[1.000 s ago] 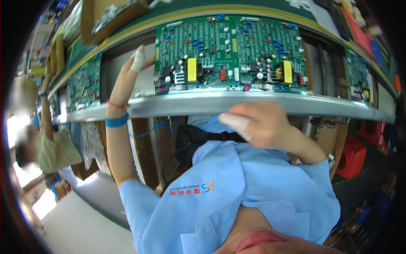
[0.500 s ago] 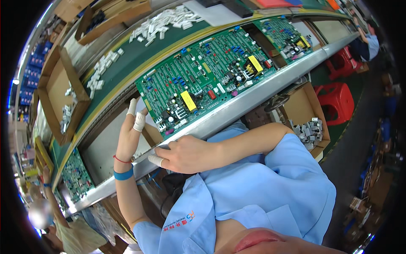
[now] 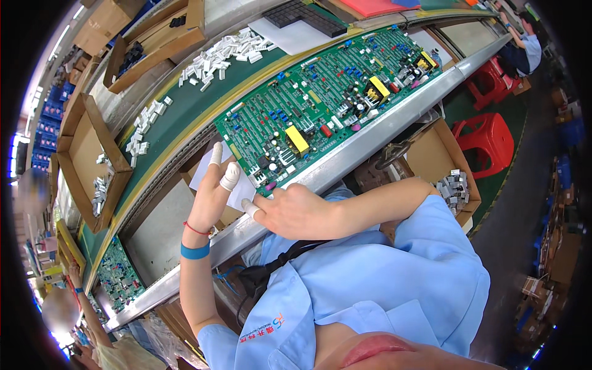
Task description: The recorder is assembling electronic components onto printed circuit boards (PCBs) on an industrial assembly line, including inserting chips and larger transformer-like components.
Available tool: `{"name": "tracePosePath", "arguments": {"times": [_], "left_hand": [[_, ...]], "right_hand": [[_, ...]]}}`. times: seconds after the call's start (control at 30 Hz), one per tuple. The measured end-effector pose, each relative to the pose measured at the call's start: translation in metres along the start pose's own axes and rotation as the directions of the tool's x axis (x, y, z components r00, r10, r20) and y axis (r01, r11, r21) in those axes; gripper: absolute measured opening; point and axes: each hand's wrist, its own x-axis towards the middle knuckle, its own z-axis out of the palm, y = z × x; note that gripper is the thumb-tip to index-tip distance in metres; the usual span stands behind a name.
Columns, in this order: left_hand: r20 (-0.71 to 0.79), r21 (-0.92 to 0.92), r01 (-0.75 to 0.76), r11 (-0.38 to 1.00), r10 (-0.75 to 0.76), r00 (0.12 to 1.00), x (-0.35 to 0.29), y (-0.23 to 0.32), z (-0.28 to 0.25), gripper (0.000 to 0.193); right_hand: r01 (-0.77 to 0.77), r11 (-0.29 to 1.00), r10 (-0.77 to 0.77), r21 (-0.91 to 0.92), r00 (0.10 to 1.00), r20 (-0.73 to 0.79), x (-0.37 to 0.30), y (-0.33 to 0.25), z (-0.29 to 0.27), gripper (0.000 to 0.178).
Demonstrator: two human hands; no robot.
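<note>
Green circuit boards [image 3: 265, 110] stand in a row along the metal rail in front of me, each carrying yellow-wrapped transformers and small coloured parts. At the row's left end is my left hand [image 3: 211, 196], open, with white finger cots on its thumb and a finger. Its fingertips are beside the end board's left edge, though contact is unclear. My right hand [image 3: 299, 211] lies over the rail [image 3: 336, 168] at that board's near left corner. Its fingers are loosely bent and apart, one in a white cot, with nothing seen in them; some fingertips are hidden.
Small white parts [image 3: 231, 52] are strewn on the green belt beyond the rail. Cardboard boxes [image 3: 86, 145] stand at the left. Another board [image 3: 120, 274] lies farther left. A red stool [image 3: 487, 145] and a box of grey metal parts [image 3: 453, 188] are at right. Co-workers sit at both ends.
Both hands have moved right along the rail, and the nearer boards have shifted right with them. The gap before the far right board has closed. White paper now shows beside my left hand.
</note>
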Motion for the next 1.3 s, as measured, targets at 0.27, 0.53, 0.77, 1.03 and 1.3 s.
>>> {"name": "tracePosePath", "arguments": {"times": [0.27, 0.53, 0.77, 1.03, 1.3], "left_hand": [[-0.01, -0.08, -0.047, 0.996, 0.046, 0.999, 0.003, -0.012, 0.013, 0.081], [-0.228, -0.139, -0.164, 0.977, 0.13, 0.965, -0.041, -0.025, -0.013, 0.064], [-0.634, 0.01, -0.175, 0.984, 0.142, 0.76, -0.104, -0.043, -0.071, 0.042], [-0.951, 0.228, -0.017, 0.973, 0.226, 0.212, -0.231, -0.094, -0.204, 0.031], [-0.981, 0.067, 0.682, 0.729, 0.175, -0.09, -0.332, -0.192, -0.3, 0.041]], "right_hand": [[-0.02, 0.995, 0.03, -0.093, 0.994, 0.102, -0.029, 0.036, -0.013, 0.04], [-0.249, 0.952, 0.273, -0.179, 0.954, 0.123, -0.072, 0.069, -0.035, 0.042], [-0.396, 0.866, 0.449, -0.306, 0.885, 0.124, -0.099, 0.099, -0.053, 0.043], [-0.602, 0.726, 0.663, -0.333, 0.741, 0.105, -0.163, 0.165, -0.054, 0.066], [-0.587, 0.611, 0.71, -0.531, 0.703, 0.04, -0.218, 0.261, -0.05, 0.054]]}}
